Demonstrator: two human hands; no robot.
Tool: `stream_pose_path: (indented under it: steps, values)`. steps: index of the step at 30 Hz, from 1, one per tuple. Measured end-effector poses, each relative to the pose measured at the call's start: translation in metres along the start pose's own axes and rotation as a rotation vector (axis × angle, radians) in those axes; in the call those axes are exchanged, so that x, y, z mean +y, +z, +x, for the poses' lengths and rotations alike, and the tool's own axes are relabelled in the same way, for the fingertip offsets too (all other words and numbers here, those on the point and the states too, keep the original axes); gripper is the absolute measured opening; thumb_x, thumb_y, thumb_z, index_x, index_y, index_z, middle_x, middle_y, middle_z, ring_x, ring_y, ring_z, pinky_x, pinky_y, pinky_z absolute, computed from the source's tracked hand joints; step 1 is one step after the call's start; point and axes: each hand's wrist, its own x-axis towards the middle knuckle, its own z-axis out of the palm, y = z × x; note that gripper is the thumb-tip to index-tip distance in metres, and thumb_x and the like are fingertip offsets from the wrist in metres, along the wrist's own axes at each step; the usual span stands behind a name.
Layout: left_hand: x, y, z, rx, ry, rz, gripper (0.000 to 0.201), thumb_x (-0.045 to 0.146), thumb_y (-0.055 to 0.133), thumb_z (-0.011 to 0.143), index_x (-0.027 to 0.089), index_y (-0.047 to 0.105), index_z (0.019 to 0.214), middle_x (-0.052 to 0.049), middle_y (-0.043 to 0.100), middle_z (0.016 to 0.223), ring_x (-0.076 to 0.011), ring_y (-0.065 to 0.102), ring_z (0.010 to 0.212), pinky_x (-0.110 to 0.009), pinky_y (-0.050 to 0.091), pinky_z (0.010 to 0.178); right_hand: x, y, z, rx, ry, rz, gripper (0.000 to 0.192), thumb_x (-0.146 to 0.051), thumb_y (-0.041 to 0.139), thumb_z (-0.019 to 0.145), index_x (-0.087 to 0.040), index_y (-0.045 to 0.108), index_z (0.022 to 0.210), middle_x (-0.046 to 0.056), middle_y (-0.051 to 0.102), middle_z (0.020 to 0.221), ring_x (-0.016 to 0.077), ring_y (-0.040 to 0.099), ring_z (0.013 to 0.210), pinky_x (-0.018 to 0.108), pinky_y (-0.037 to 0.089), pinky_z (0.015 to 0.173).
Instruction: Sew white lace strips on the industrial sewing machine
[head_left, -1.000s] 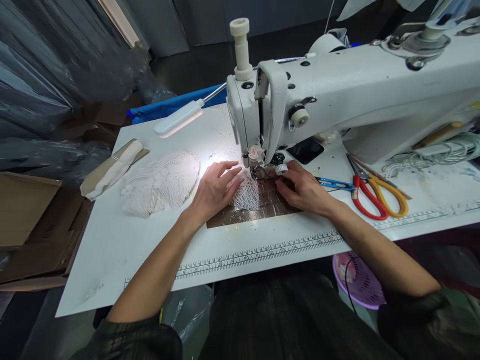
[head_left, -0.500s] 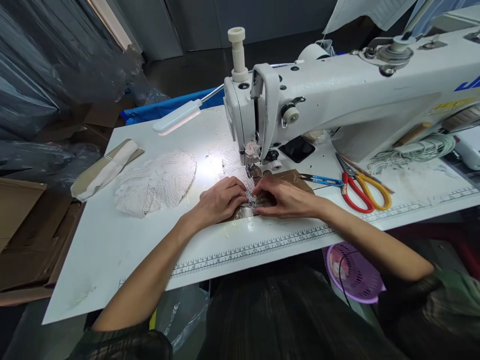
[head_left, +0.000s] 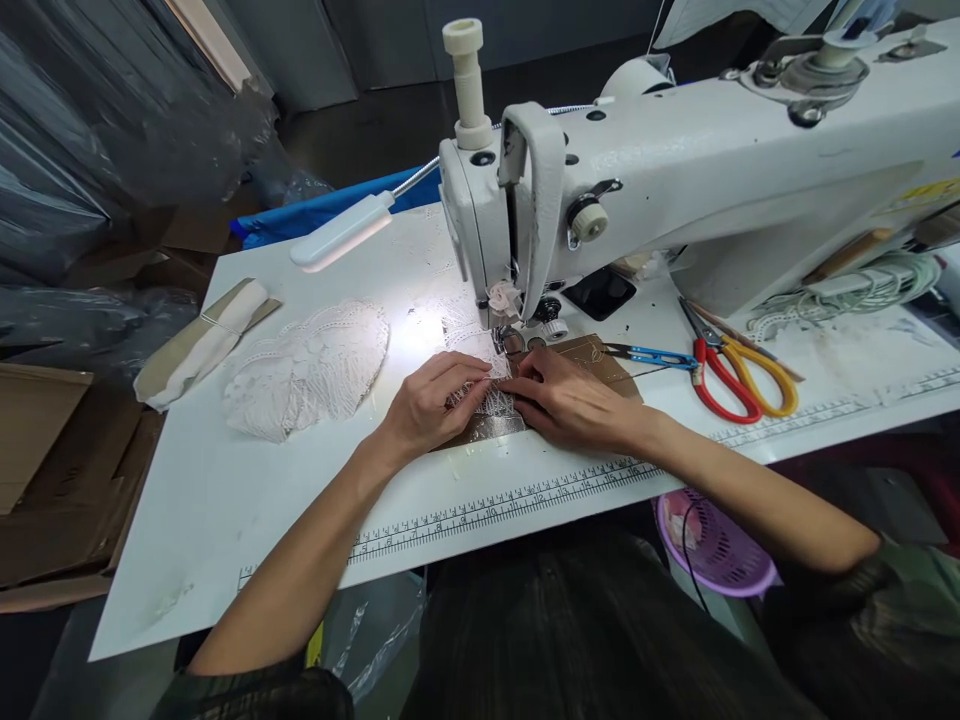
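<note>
White lace (head_left: 493, 402) lies over a brown plate (head_left: 491, 430) in front of the presser foot (head_left: 501, 340) of a white sewing machine (head_left: 660, 170). My left hand (head_left: 439, 400) pinches the lace's left part between thumb and forefinger. From the other side my right hand (head_left: 570, 400) pinches the lace, its fingertips nearly meeting the left ones. Part of the lace runs under and behind the foot, and my fingers cover some of it. Left of my hands rests a bundle of fringed white lace (head_left: 307, 370).
A rolled white strip on a card (head_left: 206, 345) lies at far left. Blue thread snips (head_left: 652, 357) and red-and-yellow scissors (head_left: 739, 375) lie right of my hand. A lamp (head_left: 345, 232) lights the table (head_left: 225, 540). Below the edge stands a purple basket (head_left: 724, 550).
My fingertips have come together over the lace, and more of it shows spread between my hands. My right hand has turned slightly. The whole view has shifted a little.
</note>
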Motion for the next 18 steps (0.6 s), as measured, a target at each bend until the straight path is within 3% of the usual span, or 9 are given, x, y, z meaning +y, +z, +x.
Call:
stream_pose_path:
  steps: [5,8,11,13,18]
  values:
    - [-0.001,0.008,-0.002,-0.128,0.106,0.071,0.008,0.016,0.061,0.092,0.015,0.068,0.089,-0.006,0.075,0.091,-0.0164,0.07,0.082,-0.034,0.06,0.071,-0.007,-0.008,-0.01,-0.082,-0.005,0.007,0.029,-0.024,0.052,0.092,-0.019,0.068,0.117,0.014,0.057,0.108,0.0282,0.053,0.104,0.045,0.048,0.09]
    - [-0.002,0.011,-0.002,-0.165,0.15,0.157,0.009,0.015,0.062,0.091,0.016,0.068,0.086,-0.005,0.075,0.092,-0.016,0.068,0.076,-0.033,0.056,0.066,0.004,-0.018,-0.003,-0.095,-0.037,0.104,0.024,-0.024,0.052,0.093,-0.018,0.071,0.106,0.012,0.062,0.107,0.0241,0.057,0.1,0.038,0.048,0.088]
    - [-0.001,0.01,-0.003,-0.175,0.15,0.184,0.008,0.015,0.063,0.091,0.016,0.069,0.087,-0.004,0.075,0.094,-0.0158,0.068,0.078,-0.033,0.055,0.068,0.022,-0.019,0.009,-0.043,0.051,0.152,0.021,-0.022,0.051,0.091,-0.015,0.07,0.1,0.008,0.066,0.093,0.0172,0.059,0.08,0.03,0.047,0.074]
    - [0.0,0.009,-0.004,-0.178,0.144,0.174,0.008,0.014,0.062,0.091,0.016,0.07,0.088,-0.004,0.075,0.095,-0.0156,0.068,0.08,-0.033,0.055,0.071,0.032,-0.014,0.014,0.032,0.129,0.121,0.024,-0.023,0.055,0.089,-0.014,0.068,0.106,0.007,0.066,0.089,0.0156,0.057,0.072,0.028,0.044,0.066]
    - [0.001,0.007,-0.005,-0.172,0.186,0.204,0.008,0.015,0.063,0.09,0.017,0.07,0.088,-0.004,0.075,0.096,-0.0138,0.067,0.075,-0.032,0.053,0.07,0.037,0.002,0.009,0.12,-0.01,0.061,0.036,-0.023,0.056,0.087,-0.021,0.068,0.121,0.009,0.065,0.107,0.0189,0.059,0.089,0.03,0.045,0.075]
